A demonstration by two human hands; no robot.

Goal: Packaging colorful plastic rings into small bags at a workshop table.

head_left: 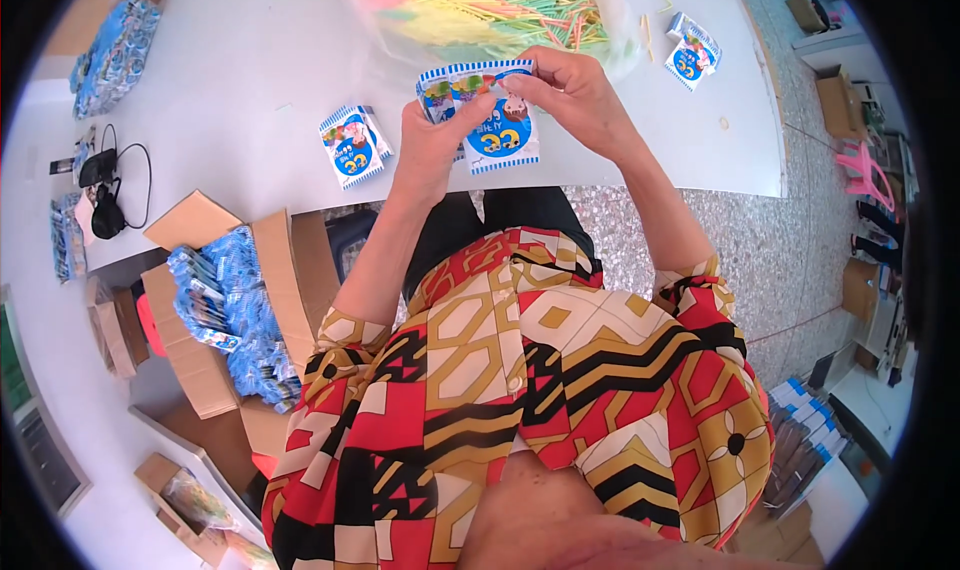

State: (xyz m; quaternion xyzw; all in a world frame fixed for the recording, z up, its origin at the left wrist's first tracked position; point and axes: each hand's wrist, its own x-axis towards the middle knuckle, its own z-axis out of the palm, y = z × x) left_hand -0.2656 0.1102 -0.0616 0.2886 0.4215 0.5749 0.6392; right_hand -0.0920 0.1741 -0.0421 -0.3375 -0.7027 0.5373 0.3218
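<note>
Over the white table's near edge, my two hands hold a few small blue-and-white printed packets (503, 142), fanned so that they overlap. My left hand (432, 148) grips them from the left, its thumb lying across the front. From the right, my right hand (580, 98) pinches the top edge of the front packet between thumb and fingers. Whether the packets' tops are unsealed I cannot tell. Just beyond the hands lies a large clear plastic bag (490, 42) full of thin pink, yellow and green sticks (555, 15).
More packets lie left (350, 148) and right (690, 60) on the table (250, 90). Loose sticks (646, 36) lie beside the bag. A cardboard box (190, 345) at lower left holds blue netted bundles (245, 300). A black cabled device (100, 170) sits at the left.
</note>
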